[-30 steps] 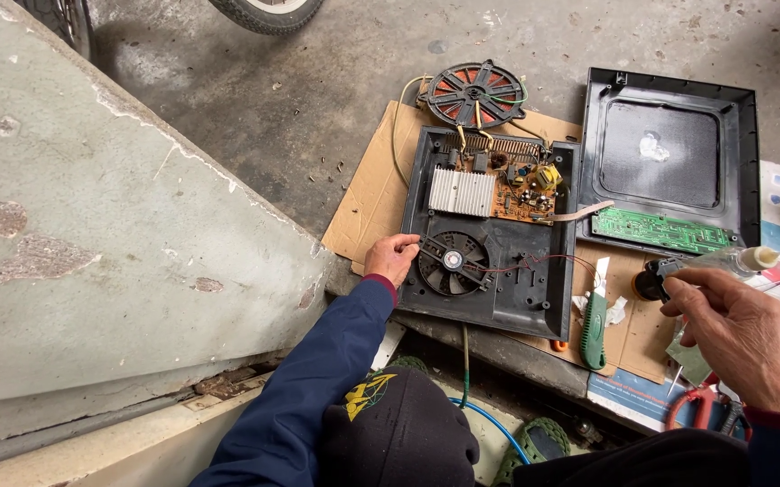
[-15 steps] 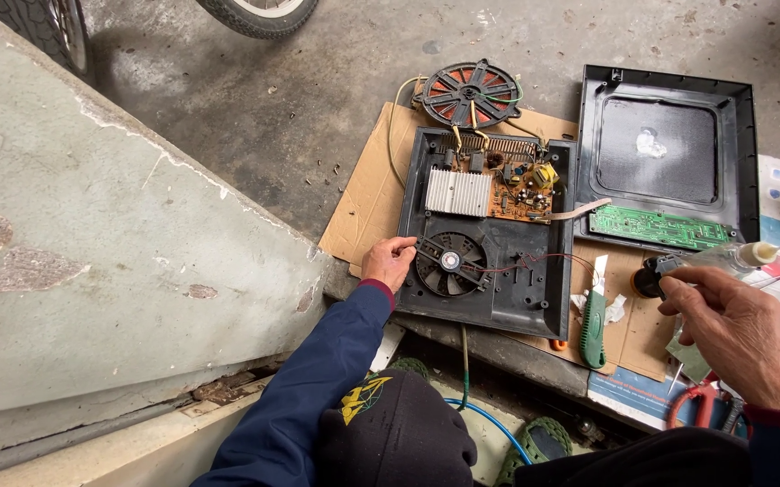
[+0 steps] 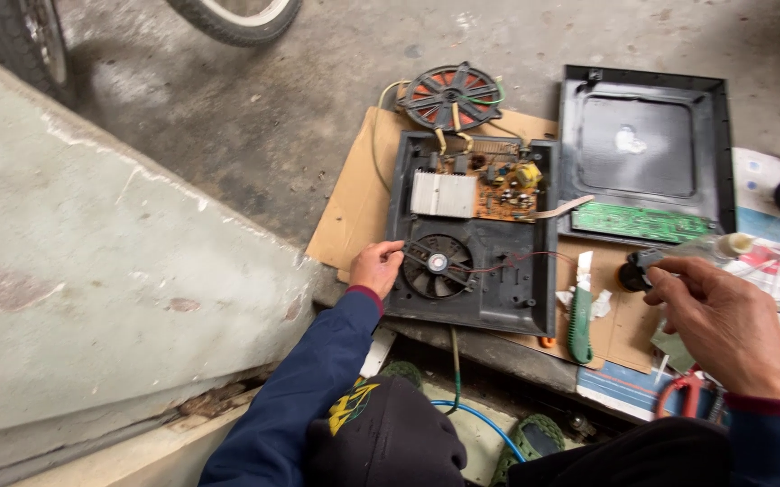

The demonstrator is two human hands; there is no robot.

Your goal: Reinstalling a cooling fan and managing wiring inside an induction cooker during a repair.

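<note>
Induction cooker base, opened and black, is laid on a sheet of cardboard, and its near left edge is touched by the fingers of the left hand, which are curled narrowly against the rim. Just beside those fingertips, toward the middle of the base, the round black fan is set. Farther from them, a silver heat sink and a brown circuit board are seen, and beyond the base's far edge the red and black coil disc is lying on the concrete.

The right hand is held well apart from the base, to its right; its fingers are pinched on a small dark object whose kind cannot be told. Between this hand and the base a green-handled knife is laid on the cardboard. Past the fingertips, a black top panel is lying with a green circuit strip along its near edge.

The work is done on a grey concrete floor outdoors; a worn concrete slab is seen to the left, and a tyre at the top edge. A thin red wire is run across the base from the fan.
</note>
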